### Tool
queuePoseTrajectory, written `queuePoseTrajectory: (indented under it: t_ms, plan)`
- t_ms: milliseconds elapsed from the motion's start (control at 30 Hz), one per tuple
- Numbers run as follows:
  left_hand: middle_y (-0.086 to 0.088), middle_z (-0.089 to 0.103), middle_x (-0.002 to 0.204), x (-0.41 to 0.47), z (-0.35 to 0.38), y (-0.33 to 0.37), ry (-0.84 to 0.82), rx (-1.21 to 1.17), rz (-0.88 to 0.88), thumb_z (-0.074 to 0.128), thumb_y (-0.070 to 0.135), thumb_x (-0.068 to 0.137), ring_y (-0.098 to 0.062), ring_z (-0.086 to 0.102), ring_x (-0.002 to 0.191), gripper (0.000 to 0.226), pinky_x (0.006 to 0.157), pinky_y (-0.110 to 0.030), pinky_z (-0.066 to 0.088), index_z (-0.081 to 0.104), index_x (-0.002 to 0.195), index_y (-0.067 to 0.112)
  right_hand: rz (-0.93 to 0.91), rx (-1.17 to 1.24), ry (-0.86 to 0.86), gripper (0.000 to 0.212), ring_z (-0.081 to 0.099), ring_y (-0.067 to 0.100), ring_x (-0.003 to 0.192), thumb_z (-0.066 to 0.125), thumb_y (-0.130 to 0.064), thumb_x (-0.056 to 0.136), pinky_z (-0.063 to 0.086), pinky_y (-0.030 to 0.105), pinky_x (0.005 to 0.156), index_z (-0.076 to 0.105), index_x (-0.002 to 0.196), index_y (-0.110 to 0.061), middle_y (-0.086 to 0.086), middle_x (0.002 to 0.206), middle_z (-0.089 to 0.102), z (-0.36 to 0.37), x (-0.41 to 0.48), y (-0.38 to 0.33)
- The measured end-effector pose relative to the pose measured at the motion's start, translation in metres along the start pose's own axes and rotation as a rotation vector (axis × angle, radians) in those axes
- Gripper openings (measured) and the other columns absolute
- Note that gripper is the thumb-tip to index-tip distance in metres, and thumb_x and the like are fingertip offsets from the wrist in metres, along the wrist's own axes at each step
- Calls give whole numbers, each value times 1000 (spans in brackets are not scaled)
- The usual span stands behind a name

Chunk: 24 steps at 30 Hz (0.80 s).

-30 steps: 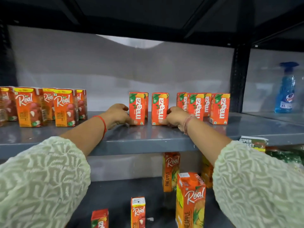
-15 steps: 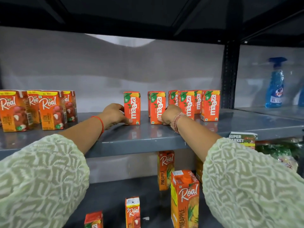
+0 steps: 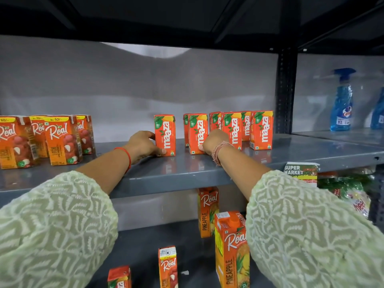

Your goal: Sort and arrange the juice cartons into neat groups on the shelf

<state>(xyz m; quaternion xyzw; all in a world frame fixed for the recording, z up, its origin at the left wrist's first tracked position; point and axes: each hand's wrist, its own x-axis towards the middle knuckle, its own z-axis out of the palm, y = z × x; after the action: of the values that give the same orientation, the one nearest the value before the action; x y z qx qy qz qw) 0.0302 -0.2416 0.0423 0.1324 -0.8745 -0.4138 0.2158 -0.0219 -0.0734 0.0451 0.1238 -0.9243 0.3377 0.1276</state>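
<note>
Both Maaza cartons (image 3: 165,135) upright, labels forward.

The grey shelf (image 3: 187,177) is bare along its front edge and across the wide middle stretch between the litchi cartons (image 3: 52,138) at its left end and the lone Maaza carton (image 3: 165,135). The left hand (image 3: 143,145) fills part of that stretch, touching the lone carton's left side. A narrow gap separates this carton from the next Maaza carton (image 3: 197,133), where the right hand (image 3: 212,141) rests. Past it, the Maaza cluster (image 3: 247,128) packs the shelf up to the black upright (image 3: 286,90) at the right end. Behind the gap, the shelf is open to the back wall.
</note>
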Motion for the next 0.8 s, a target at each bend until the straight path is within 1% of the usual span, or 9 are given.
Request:
queuePoseTrajectory:
  t_ms: [200,400,500,600,733,800]
  plan:
    - [-15,57,129,1,1,-2,-19,-8,2,75,6,74,-30,54,117,62,104,-43,40,51,130,4,-15,-4,-2,34,55,26,118,50,-19,95,45,28,96,50,124,-2,13,129,57,-1,-3,-1]
    - [-14,56,129,3,2,-4,-23,5,8,74,8,76,-29,53,118,60,103,-40,41,49,132,5,-10,-1,-15,33,55,26,117,48,-18,96,45,28,95,50,123,0,14,129,57,-3,-3,0]
    - [-14,57,129,5,2,-6,-31,8,11,74,9,76,-29,54,117,60,104,-41,40,50,131,6,-1,12,-17,30,56,26,117,48,-16,96,46,27,94,52,121,0,14,127,58,-3,-3,0]
    - [-14,57,130,3,2,-5,-26,17,2,74,11,76,-30,53,118,62,105,-44,38,49,132,6,3,38,-11,29,57,26,115,48,-14,95,46,27,93,53,120,1,14,126,59,-2,-2,1]
    - [-14,56,130,1,-2,-5,-40,48,-20,76,15,74,-29,52,119,66,105,-43,39,47,133,5,-3,43,-24,31,56,27,116,50,-15,95,46,28,94,52,122,0,14,127,58,-3,-2,0]
    - [-15,54,132,-1,-5,-4,-16,74,-42,76,17,75,-29,51,121,68,106,-42,38,44,134,3,-2,69,-23,27,57,28,115,51,-11,93,47,29,93,54,118,0,15,124,59,-6,-5,-1]
